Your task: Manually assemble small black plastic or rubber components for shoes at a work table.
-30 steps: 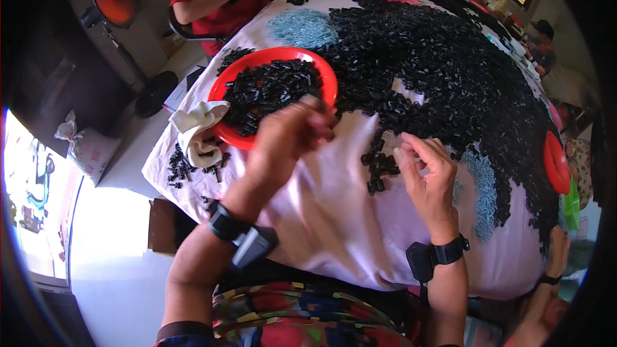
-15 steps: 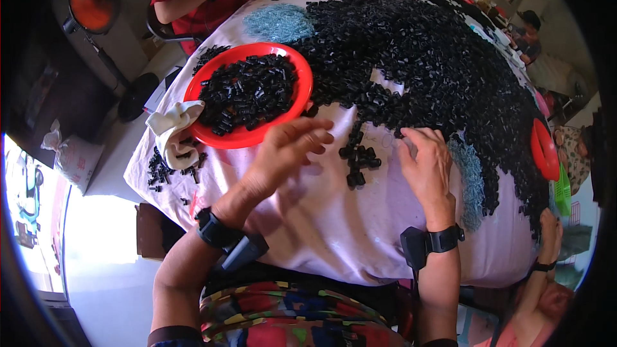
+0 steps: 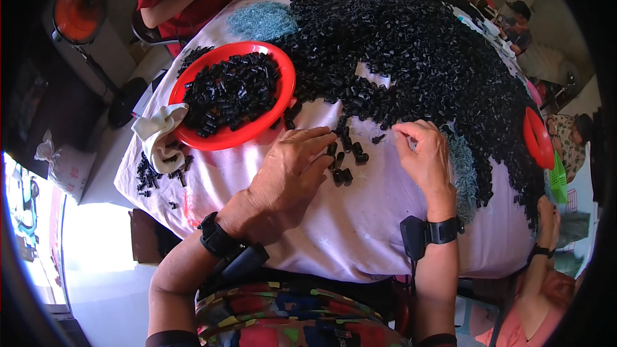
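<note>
My left hand (image 3: 290, 168) is open, its fingers stretched out and thumb apart, at the left side of a small cluster of black plastic pieces (image 3: 346, 157) on the pink-white cloth. Its fingertips touch or nearly touch the nearest pieces. On the cluster's right, my right hand (image 3: 425, 159) has its fingers curled, with thumb and forefinger close together; whatever is between their tips is too small to make out. One small black piece (image 3: 378, 138) lies alone between the hands. Beyond them spreads a large heap of black pieces (image 3: 411, 58).
A red basin (image 3: 290, 93) full of black pieces stands at left, with a white cloth glove (image 3: 160, 130) against its rim. Thin bluish pieces lie in a far pile (image 3: 262, 20) and a right pile (image 3: 461, 170). Another person's hands (image 3: 547, 222) rest at the right edge.
My left hand has come down to the small cluster, whose pieces now lie differently. My right thumb and forefinger have drawn closer together. The whole view has shifted slightly.
</note>
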